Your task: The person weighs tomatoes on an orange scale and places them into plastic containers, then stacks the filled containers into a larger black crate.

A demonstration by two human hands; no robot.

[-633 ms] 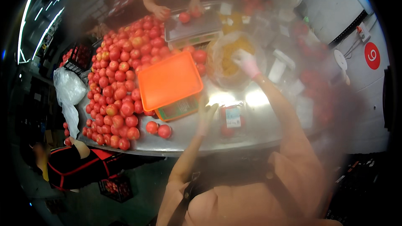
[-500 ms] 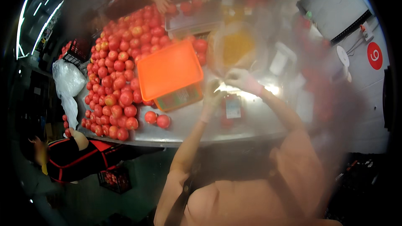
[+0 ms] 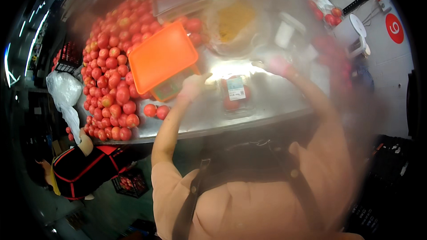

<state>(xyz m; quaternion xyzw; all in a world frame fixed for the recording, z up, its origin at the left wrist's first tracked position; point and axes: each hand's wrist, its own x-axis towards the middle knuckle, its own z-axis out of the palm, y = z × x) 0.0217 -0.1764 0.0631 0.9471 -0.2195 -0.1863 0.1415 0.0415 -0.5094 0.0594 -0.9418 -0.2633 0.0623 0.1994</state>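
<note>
A clear plastic tray of red tomatoes [image 3: 231,104] with a pale label [image 3: 236,90] on top lies near the front edge of the metal table. To its left is my left hand [image 3: 194,86], in a light glove beside an orange-topped box, its fingers stretched toward the tray. My right hand [image 3: 278,66] hovers to the right and beyond the tray, a finger extended leftward. Both hands look open and hold nothing, though haze blurs the fingertips. The tray stands apart from both.
A large heap of tomatoes [image 3: 106,93] covers the table's left side. An orange container [image 3: 162,60] stands next to it. Behind are a bowl-like clear container with yellow contents [image 3: 233,22] and a white device [image 3: 287,33]. Another person [image 3: 80,169] stands at lower left.
My hands have moved apart, the left one leftward and the right one rightward, exposing the tomato tray between them. The whole view has shifted, so the table's contents appear further left and higher.
</note>
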